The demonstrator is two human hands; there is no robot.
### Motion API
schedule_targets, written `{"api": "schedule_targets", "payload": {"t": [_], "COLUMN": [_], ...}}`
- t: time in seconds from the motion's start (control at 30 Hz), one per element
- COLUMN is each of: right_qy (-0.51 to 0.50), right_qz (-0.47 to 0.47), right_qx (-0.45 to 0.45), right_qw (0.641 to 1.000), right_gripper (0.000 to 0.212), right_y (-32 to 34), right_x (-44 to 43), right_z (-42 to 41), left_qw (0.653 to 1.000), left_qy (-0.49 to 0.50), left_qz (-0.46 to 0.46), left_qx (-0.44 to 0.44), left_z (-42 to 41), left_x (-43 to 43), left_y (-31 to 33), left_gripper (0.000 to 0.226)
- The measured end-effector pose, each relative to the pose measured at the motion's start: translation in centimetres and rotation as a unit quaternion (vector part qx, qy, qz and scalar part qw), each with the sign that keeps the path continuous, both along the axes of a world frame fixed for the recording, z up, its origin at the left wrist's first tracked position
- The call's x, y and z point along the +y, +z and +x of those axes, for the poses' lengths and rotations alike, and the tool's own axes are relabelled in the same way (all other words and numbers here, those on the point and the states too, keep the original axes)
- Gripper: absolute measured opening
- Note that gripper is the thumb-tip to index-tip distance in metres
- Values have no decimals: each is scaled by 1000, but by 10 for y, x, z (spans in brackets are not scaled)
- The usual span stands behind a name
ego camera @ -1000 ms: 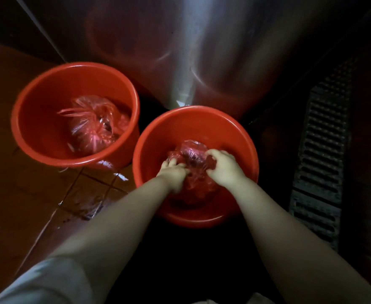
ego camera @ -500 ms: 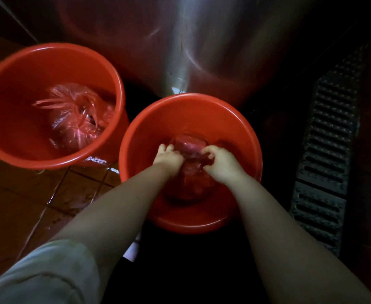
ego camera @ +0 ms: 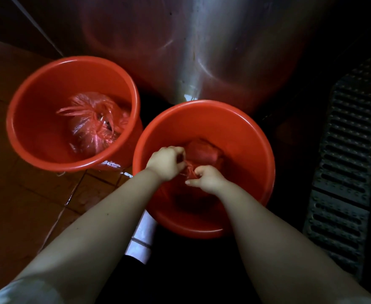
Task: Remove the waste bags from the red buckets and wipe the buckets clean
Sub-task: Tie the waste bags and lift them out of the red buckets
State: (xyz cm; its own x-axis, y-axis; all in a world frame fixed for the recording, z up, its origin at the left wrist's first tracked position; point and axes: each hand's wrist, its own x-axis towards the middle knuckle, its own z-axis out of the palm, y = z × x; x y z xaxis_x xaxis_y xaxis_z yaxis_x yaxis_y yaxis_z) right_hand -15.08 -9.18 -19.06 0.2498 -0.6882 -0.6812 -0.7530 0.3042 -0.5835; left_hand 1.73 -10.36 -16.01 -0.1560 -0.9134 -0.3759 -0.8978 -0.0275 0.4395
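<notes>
Sitting low in the nearer red bucket [ego camera: 246, 132], the waste bag [ego camera: 202, 153] is a dim, rounded lump of translucent red plastic. Its top is drawn into thin, twisted strands. Those strands run between the two hands, and the bag's bulk lies just beyond the fingertips, toward the bucket's far wall.

The left hand [ego camera: 166, 163] has its fingers curled in, pinching the strands at the gathered neck. The right hand [ego camera: 206, 178] sits just beside it and slightly nearer the person, fingers bunched round the crumpled plastic, with one digit sticking out to the side. Both forearms reach down over the near rim.

The farther red bucket [ego camera: 37, 119] stands touching or almost touching the first. It holds a second bag [ego camera: 92, 128], glossy and crinkled, knotted at the top with its loose ends splayed outward. No hand is on it.

Both buckets stand on wet brown floor tiles [ego camera: 37, 205] against a steel panel [ego camera: 202, 51]. A slotted drain grate [ego camera: 344, 172] runs alongside.
</notes>
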Motion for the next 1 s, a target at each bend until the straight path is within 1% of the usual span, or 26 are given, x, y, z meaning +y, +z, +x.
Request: {"api": "schedule_targets", "payload": {"t": [0.07, 0.13, 0.17, 0.23, 0.27, 0.33, 0.4, 0.43, 0.53, 0.57, 0.63, 0.67, 0.7, 0.73, 0.8, 0.83, 0.87, 0.9, 0.93, 1.0], "right_qy": [-1, -3, 8, 36, 32, 24, 19, 11, -21, -12, 24, 35, 41, 48, 68, 78, 86, 86, 75, 24], "right_qz": [-36, -57, -64, -89, -99, -106, -120, -123, -127, -137, -165, -158, -133, -99, -35, -35, -60, -108, -160, -212], "right_qx": [-10, -31, -43, -43, -40, -24, 9, 21, -6, -8, 7, 13, 16, 13, 21, 26, 26, 31, 30, -4], "right_qw": [999, 998, 997, 994, 994, 994, 993, 992, 992, 990, 986, 987, 990, 994, 997, 996, 994, 990, 984, 977], "right_gripper": [13, 11, 3, 15, 19, 18, 17, 18, 25, 29, 38, 41, 41, 37, 14, 21, 34, 39, 37, 26], "right_y": [5, 19, 27, 50, 59, 73, 76, 76, 69, 66, 60, 57, 55, 55, 59, 57, 54, 54, 53, 56], "right_x": [-3, -9, -12, -17, -20, -25, -25, -23, -19, -19, -20, -20, -19, -16, -12, -11, -12, -12, -13, -16], "right_z": [-4, -17, -25, -42, -49, -60, -63, -61, -54, -52, -48, -47, -44, -41, -35, -36, -38, -39, -40, -44], "left_qw": [999, 996, 995, 992, 990, 984, 984, 985, 991, 992, 993, 995, 996, 997, 993, 989, 985, 982, 978, 963], "left_qy": [29, 43, 43, 51, 64, 91, 103, 107, 121, 121, 104, 83, 65, 58, 84, 101, 109, 109, 110, 141], "left_qz": [3, 3, 0, -8, -12, -15, -6, 2, -8, -16, -30, -39, -47, -56, -78, -90, -106, -120, -132, -140], "left_qx": [44, 80, 93, 112, 126, 150, 148, 132, 55, 40, 42, 37, 25, 19, 37, 55, 75, 95, 118, 182], "left_z": [2, 3, 4, 8, 10, 16, 19, 20, 14, 10, 1, -3, -5, -5, -3, -2, -1, -1, 1, 5], "left_x": [0, -1, -1, 2, 4, 8, 15, 18, 27, 29, 34, 36, 38, 38, 34, 31, 28, 26, 24, 22], "left_y": [5, 13, 17, 28, 33, 42, 48, 49, 43, 40, 34, 31, 30, 28, 28, 29, 28, 27, 25, 21], "left_gripper": [11, 16, 17, 17, 18, 23, 33, 38, 48, 46, 30, 21, 21, 22, 20, 18, 17, 15, 12, 12]}}
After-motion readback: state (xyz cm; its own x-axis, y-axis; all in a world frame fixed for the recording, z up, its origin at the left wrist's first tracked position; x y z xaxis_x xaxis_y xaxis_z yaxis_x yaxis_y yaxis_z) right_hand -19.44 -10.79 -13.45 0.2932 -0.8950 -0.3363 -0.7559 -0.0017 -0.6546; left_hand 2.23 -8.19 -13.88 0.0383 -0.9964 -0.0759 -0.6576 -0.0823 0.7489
